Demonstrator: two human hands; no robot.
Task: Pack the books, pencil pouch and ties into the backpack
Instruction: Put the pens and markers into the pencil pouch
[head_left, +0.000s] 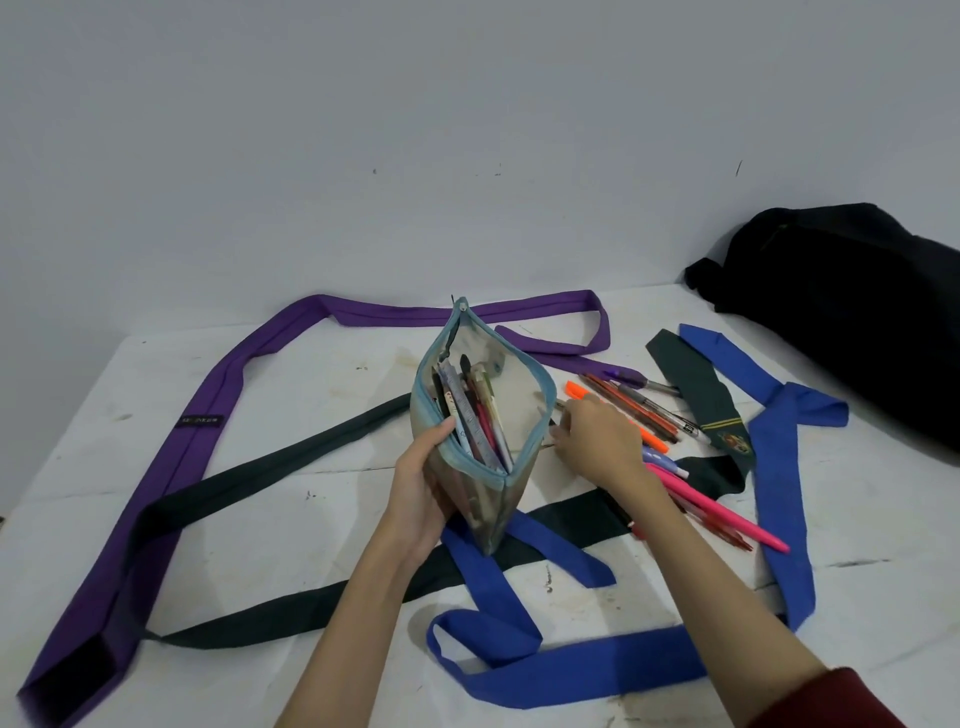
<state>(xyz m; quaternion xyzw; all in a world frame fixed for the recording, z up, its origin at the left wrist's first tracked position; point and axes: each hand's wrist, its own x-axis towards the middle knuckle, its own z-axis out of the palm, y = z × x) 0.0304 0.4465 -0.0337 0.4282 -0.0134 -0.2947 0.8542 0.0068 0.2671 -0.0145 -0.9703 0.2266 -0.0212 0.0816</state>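
Observation:
My left hand (423, 486) grips the pencil pouch (480, 415), which stands upright and unzipped with several pens and a ruler inside. Just right of the pouch, my right hand (597, 441) pinches a thin pencil lying at the near end of a heap of loose pens (654, 415) on the table. A purple tie (208, 405), a dark green tie (291, 457) and a blue tie (779, 467) lie spread across the white table (291, 525). The black backpack (852, 312) sits at the far right against the wall. No books show.
A pink pen (727, 514) and red pens lie under my right forearm. The grey wall (363, 156) rises right behind the table. The table's left edge drops away at the lower left.

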